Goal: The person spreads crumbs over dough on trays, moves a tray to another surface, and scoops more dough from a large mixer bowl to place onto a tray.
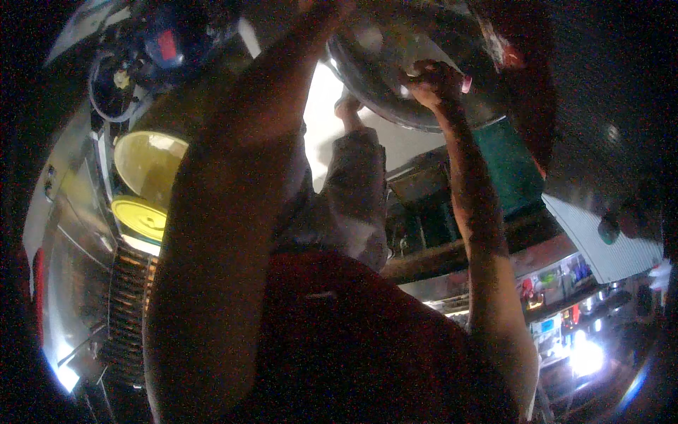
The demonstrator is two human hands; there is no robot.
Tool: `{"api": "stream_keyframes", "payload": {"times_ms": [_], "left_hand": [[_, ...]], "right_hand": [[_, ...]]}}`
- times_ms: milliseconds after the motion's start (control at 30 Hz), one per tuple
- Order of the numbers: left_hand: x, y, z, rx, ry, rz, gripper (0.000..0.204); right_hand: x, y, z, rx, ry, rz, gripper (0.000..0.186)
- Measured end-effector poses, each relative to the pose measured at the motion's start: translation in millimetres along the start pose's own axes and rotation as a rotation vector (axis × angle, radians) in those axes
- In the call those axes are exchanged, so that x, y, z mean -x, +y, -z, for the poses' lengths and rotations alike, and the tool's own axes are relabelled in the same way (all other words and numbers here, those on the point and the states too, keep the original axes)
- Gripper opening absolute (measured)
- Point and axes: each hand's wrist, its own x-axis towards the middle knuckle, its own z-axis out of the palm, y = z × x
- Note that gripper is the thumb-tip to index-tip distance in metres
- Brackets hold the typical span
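My right hand (436,86) is raised over a large round rim (367,102), which looks like a big basin or a wheel in the dim light. Its fingers are curled closed. A small pinkish end (466,84) sticks out on one side of the fist and a shiny spot shows on the other; what the hand holds is too dark to name. Up at the top edge, my left hand (326,6) is mostly cut off, close to the left side of the same rim. Its fingers do not show.
At left stand a yellow tub (152,164) and a yellow lid (141,215), beside a slatted dark surface (131,311). A bare foot (347,109) rests on a bright patch of floor. To the right are a green panel (510,166), stocked shelves (558,297) and a glaring lamp (586,357).
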Motion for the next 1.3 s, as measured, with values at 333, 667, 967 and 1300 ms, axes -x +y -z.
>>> {"api": "stream_keyframes", "payload": {"times_ms": [333, 667, 967, 1300], "left_hand": [[-0.5, 6.7, 0.8, 0.014, 0.007, 0.037, 0.046], [-6.8, 14.0, -1.3, 0.092, 0.036, 0.083, 0.049], [-10.1, -13.3, -14.3, 0.010, -0.008, 0.129, 0.054], [-13.2, 42.2, -1.6, -0.143, 0.008, -0.003, 0.047]], "right_hand": [[-16.5, -10.3, -10.5, -0.013, 0.232, 0.053, 0.056], [-51.5, 32.2, -72.2, 0.233, 0.530, 0.391, 0.051], [23.2, 12.5, -7.7, 0.142, -0.136, -0.070, 0.059], [5.7, 40.1, -36.6, -0.058, 0.351, 0.135, 0.029]]}}
